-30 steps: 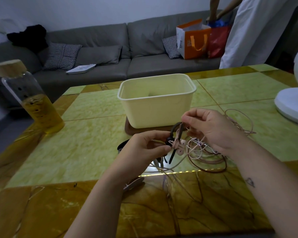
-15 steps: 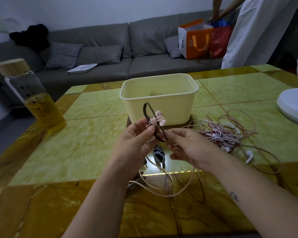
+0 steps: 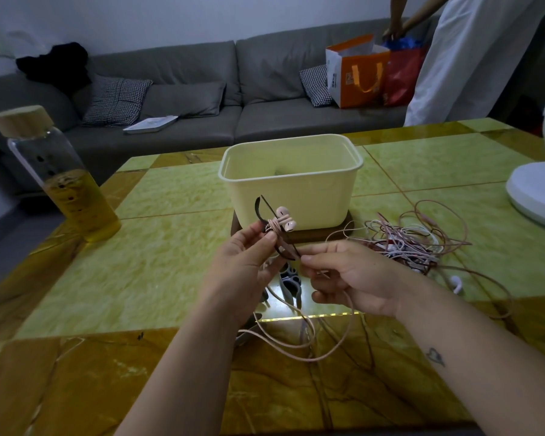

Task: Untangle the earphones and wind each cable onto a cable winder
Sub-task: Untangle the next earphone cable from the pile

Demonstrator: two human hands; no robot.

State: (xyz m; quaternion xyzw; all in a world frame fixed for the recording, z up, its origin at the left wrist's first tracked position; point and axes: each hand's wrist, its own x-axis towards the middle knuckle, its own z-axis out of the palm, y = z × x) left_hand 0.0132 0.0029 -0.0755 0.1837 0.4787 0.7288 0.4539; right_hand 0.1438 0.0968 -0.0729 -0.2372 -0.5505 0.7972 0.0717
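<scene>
Two hands hold one dark cable winder above the table, in front of a cream tub.

A glass bottle point(image 3: 57, 180) of yellow liquid stands far left on the green and amber table point(image 3: 158, 272). The left hand point(image 3: 243, 272) pinches the cable winder point(image 3: 258, 209) between thumb and fingertips, just under a pair of pink earbuds point(image 3: 285, 219) bound to it by a few turns of cable. Behind stands the tub point(image 3: 291, 180). The right hand point(image 3: 350, 275) has its thumb and forefinger closed on the winder's lower end, and a pink cable point(image 3: 296, 345) sags in a loop beneath both wrists. Further right the tangled earphones point(image 3: 403, 243) lie heaped on the table, near a white fan base point(image 3: 535, 196).
</scene>
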